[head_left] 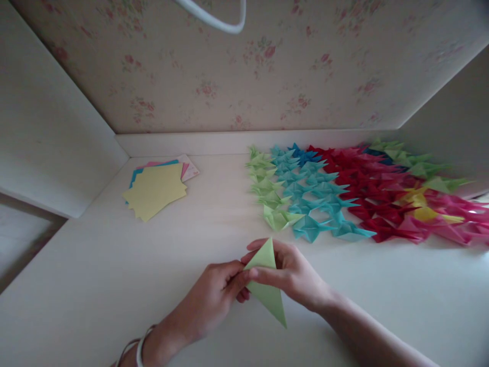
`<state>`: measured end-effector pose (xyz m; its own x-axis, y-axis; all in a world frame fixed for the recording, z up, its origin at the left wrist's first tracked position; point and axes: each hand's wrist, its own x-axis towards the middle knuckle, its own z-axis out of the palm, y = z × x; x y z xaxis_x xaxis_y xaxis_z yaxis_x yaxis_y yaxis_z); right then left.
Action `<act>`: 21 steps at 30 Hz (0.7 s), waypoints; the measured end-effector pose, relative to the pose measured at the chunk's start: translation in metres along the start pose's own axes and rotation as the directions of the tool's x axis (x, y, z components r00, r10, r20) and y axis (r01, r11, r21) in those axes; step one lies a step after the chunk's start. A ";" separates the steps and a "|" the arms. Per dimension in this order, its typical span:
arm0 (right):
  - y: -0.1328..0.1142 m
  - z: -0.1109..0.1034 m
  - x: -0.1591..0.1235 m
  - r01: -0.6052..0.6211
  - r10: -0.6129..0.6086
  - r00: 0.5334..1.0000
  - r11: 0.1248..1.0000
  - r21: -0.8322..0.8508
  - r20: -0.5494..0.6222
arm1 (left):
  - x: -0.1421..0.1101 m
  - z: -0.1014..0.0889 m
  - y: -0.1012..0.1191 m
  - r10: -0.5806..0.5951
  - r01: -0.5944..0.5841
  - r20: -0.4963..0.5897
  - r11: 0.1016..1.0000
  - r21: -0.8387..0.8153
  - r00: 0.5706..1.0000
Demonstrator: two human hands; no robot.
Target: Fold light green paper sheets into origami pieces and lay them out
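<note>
A light green sheet of origami paper (267, 295), folded into a triangle, is held above the white table near the front. My left hand (221, 288) pinches its left corner between thumb and fingers. My right hand (292, 270) grips the same triangle from the right, thumb across the front face and fingers behind it. One point of the paper aims up and another hangs down toward me. The fingers behind the paper are partly hidden.
Rows of folded paper cranes (328, 193) in green, turquoise, blue, red, pink and yellow cover the back right of the table (91, 285). A fanned stack of yellow paper sheets (156, 188) lies back left. A flowered wall (237, 81) closes the back; a white cable (214, 20) hangs above.
</note>
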<state>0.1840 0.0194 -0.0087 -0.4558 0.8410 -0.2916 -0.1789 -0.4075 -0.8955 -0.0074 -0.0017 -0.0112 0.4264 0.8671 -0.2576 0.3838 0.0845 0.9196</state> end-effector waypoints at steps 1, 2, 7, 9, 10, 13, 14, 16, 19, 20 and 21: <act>0.001 0.003 0.000 -0.009 0.009 1.000 1.000 -0.013 0.006 | 0.000 0.000 0.000 -0.001 0.002 -0.010 1.000 0.022 1.000; 0.002 0.005 0.000 -0.005 0.005 1.000 1.000 -0.020 0.006 | 0.000 0.001 0.000 -0.001 0.001 -0.017 0.999 0.036 1.000; 0.000 0.006 -0.001 0.047 -0.049 0.998 0.997 -0.062 -0.038 | -0.002 -0.001 0.001 -0.010 0.010 0.013 1.000 0.003 1.000; -0.001 0.002 -0.002 0.096 -0.111 0.987 0.987 -0.127 -0.115 | -0.003 -0.002 0.001 -0.031 0.032 0.032 0.999 -0.038 0.999; -0.002 -0.001 -0.002 0.122 -0.149 0.975 0.979 -0.162 -0.167 | -0.004 -0.002 0.001 -0.042 0.045 0.041 0.997 -0.059 0.998; -0.002 -0.013 0.002 0.181 -0.228 0.917 0.969 -0.167 -0.329 | -0.004 -0.003 -0.002 -0.078 0.086 0.070 0.990 -0.115 0.994; -0.002 -0.017 0.004 0.209 -0.242 0.891 0.970 -0.125 -0.384 | -0.003 -0.003 -0.002 -0.086 0.096 0.079 0.987 -0.126 0.993; -0.003 -0.024 0.008 0.275 -0.253 0.836 0.961 -0.027 -0.487 | -0.002 -0.004 -0.004 -0.096 0.107 0.082 0.983 -0.148 0.992; -0.004 -0.024 0.010 0.319 -0.252 0.812 0.947 0.039 -0.527 | 0.001 -0.005 -0.005 -0.101 0.108 0.045 0.974 -0.198 0.994; -0.004 -0.021 0.010 0.300 -0.245 0.839 0.953 0.037 -0.486 | 0.002 -0.006 -0.005 -0.102 0.106 0.030 0.971 -0.215 0.994; -0.004 -0.018 0.008 0.261 -0.230 0.881 0.965 0.019 -0.412 | 0.003 -0.007 -0.004 -0.100 0.101 0.017 0.968 -0.228 0.995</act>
<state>0.1963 0.0343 -0.0139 -0.0011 0.9819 -0.1895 -0.3078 -0.1806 -0.9341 -0.0129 0.0039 -0.0137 0.4003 0.8457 -0.3530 0.2277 0.2813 0.9322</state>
